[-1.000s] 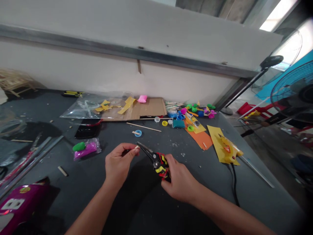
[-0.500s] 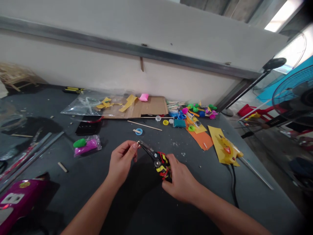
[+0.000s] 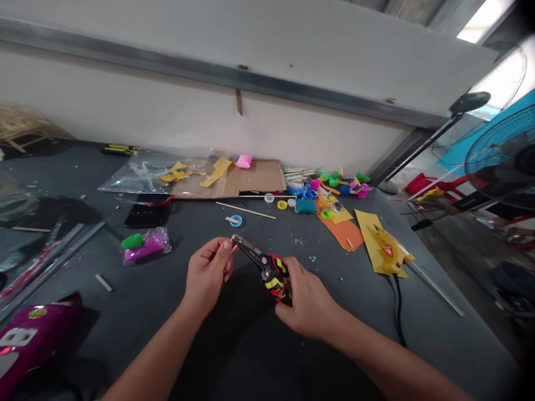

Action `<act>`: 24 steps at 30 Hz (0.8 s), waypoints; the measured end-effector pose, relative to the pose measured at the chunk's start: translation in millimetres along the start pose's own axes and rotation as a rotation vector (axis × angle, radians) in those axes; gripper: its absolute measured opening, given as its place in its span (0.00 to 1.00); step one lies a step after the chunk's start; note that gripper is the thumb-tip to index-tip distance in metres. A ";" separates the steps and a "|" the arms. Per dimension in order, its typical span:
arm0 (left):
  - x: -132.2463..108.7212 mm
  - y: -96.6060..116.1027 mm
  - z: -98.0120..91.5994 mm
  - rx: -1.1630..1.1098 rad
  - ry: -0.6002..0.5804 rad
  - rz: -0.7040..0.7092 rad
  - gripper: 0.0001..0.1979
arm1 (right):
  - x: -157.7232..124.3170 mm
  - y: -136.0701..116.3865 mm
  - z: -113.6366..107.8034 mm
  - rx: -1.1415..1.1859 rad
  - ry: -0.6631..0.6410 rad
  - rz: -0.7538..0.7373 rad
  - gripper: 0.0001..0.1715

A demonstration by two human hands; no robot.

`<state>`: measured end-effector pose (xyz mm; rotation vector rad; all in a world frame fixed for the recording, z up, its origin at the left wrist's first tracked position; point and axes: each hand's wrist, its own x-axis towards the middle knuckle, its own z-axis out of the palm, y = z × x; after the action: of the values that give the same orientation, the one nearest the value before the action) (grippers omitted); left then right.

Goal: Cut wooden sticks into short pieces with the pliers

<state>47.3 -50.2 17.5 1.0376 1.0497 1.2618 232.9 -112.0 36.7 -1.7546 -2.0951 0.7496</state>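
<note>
Between the thumb and fingers of my left hand (image 3: 207, 273) is a small wooden stick (image 3: 234, 245), mostly hidden by the fingertips. My right hand (image 3: 311, 303) is wrapped round the red, yellow and black handles of a pair of snips (image 3: 266, 266). The dark blades point up and left, their tips at the end of the stick; whether they bite into it I cannot tell. Just beyond the blade tips lies a blue ring-shaped cap (image 3: 236, 221) with a short wooden piece across it.
A yellow glue gun (image 3: 392, 253) rests on yellow card at the right, its cord running forward. Caps, clay and orange paper (image 3: 341, 231) lie behind. At left are a purple clay packet (image 3: 146, 247), clear rods (image 3: 79, 245) and a purple power unit (image 3: 39, 340).
The view has shifted slightly. The snips' tips and the stick stay together at my left fingertips, with the stick's end showing a little more clearly. Both grips are unchanged.
</note>
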 end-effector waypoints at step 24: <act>3.9 -2.9 -1.5 -0.094 0.036 0.033 0.07 | -3.7 -7.3 -3.2 -0.032 -0.089 0.014 0.24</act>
<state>46.5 -46.3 14.3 0.9669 0.9952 1.3480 229.4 -115.9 43.9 -1.7860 -2.1655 0.8167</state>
